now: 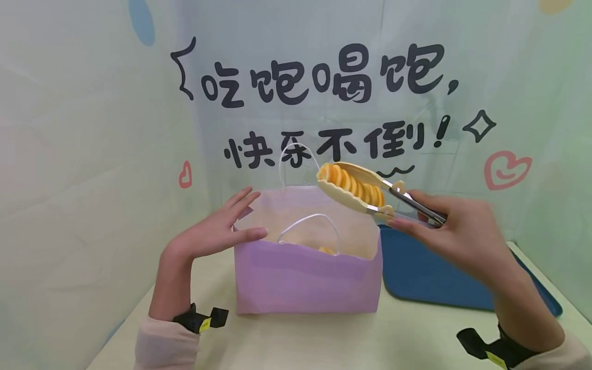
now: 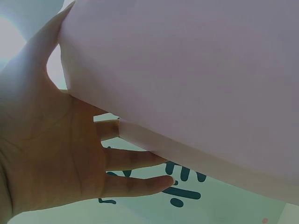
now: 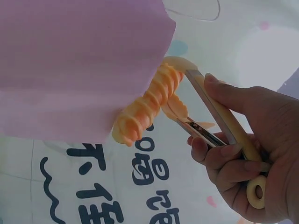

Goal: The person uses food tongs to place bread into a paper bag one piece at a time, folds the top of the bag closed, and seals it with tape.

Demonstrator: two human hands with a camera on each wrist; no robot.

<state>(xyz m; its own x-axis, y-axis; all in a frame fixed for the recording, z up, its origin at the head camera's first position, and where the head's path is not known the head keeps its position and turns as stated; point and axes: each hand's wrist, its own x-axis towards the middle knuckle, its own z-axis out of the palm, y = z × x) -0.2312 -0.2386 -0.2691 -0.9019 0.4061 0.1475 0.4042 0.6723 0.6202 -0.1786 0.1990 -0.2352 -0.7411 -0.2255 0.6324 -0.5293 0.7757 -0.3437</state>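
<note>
A lilac paper bag [image 1: 307,280] with white cord handles [image 1: 311,216] stands upright and open-topped on the table. My left hand [image 1: 205,234] touches its left upper edge, thumb on the front rim and fingers extended along the side; the left wrist view shows these fingers [image 2: 133,159] straight. In my right hand [image 1: 467,231] I grip metal tongs with cream tips [image 1: 341,196]. Between the tips is an orange-yellow, spiral-ridged bread-like piece [image 1: 353,186], raised above the bag's right side. Inside the bag a bit of something yellow [image 1: 327,250] shows; the rest is hidden by the front wall.
A blue tray [image 1: 430,277] lies on the table [image 1: 305,341] at the right, partly behind my right arm. Pale printed curtains [image 1: 296,25] with black lettering and hearts stand behind and at both sides.
</note>
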